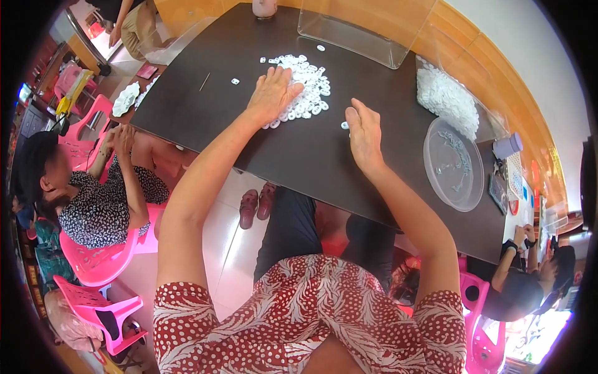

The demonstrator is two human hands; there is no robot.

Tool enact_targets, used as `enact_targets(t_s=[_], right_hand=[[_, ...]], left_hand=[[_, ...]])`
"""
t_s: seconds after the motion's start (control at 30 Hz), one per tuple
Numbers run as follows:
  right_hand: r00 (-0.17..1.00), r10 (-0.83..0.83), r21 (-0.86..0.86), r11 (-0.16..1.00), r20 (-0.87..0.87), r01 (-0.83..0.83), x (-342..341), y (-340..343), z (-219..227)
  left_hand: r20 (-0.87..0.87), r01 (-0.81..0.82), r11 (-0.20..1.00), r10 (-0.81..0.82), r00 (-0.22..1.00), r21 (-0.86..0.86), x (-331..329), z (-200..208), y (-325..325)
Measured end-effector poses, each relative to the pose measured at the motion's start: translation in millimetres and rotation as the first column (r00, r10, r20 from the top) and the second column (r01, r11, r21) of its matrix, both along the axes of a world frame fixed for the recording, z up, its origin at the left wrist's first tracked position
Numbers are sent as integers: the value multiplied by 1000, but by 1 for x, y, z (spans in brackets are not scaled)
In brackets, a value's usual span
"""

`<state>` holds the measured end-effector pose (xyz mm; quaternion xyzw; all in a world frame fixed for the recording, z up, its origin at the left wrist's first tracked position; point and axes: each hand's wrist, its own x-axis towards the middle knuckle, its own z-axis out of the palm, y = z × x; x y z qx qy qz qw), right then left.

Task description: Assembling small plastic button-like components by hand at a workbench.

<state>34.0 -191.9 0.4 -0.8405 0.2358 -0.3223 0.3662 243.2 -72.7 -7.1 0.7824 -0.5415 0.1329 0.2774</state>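
Your left hand [271, 95] lies open, palm down, fingers slightly spread on a pile [313, 84] of small white rounded, holed pieces on the smooth dark table [208, 115]. Your right hand [365, 137], loosely open, stands just beside 1 loose piece [344, 125]; contact is unclear.

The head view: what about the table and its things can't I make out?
In the head view:
White pieces beneath the left hand: hidden by that hand.
Dark table behind the right hand: hidden by that hand.
Top of the pink container: cut off by the upper edge.
Greyish bits in the clear tub: too small to identify.
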Motion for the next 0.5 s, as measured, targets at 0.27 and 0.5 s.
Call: enact_targets(t_s=[0.27, 0.5], right_hand=[[991, -82, 131, 989, 103, 68, 10, -6, -4], [989, -132, 141, 983, 66, 121, 3, -16, -6]], left_hand=[[-8, 109, 994, -109, 994, -17, -35, 2, -20], [-91, 188, 978, -196, 976, -92, -61, 13, -30]])
